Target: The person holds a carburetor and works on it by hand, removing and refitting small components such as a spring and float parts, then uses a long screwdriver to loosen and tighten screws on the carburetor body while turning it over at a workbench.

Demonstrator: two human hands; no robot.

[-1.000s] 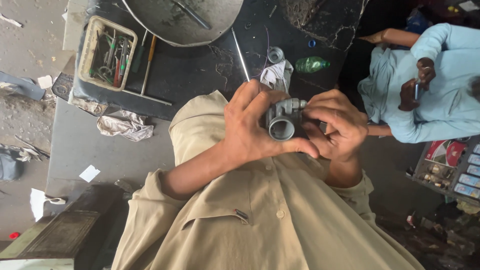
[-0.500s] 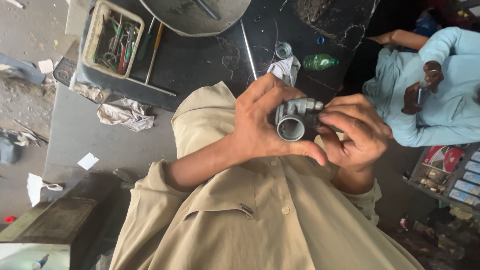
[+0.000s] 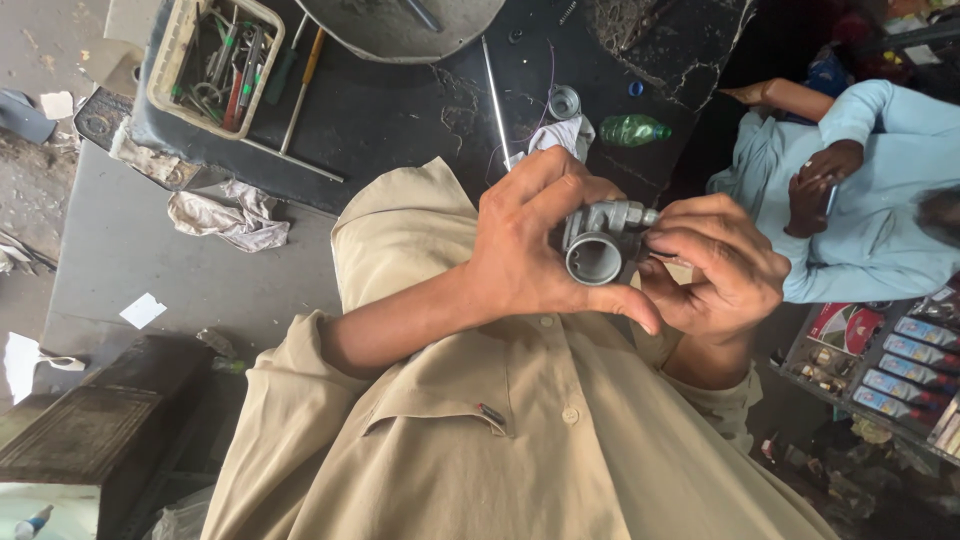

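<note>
I hold a small grey metal engine part (image 3: 597,248) with a round bore in front of my beige shirt (image 3: 520,440). My left hand (image 3: 530,250) wraps around it from the left, with the thumb under the bore and the fingers over the top. From the right, my right hand (image 3: 722,272) reaches in with its fingertips pinching the short tube on the part's upper right side. The part's far side is hidden behind my fingers.
On the dark workbench (image 3: 400,110) stand a cream basket of hand tools (image 3: 170,75), a grey metal pan (image 3: 400,22), a thin rod (image 3: 495,90) and a green bottle (image 3: 636,130). Rags (image 3: 230,220) lie at left. Another person in a light blue shirt (image 3: 880,215) stands at right, by shelves of packets (image 3: 900,365).
Both hands and the part have drifted slightly right in the view. My right fingertips have closed onto the tube at the part's upper right. My left grip has stayed the same.
</note>
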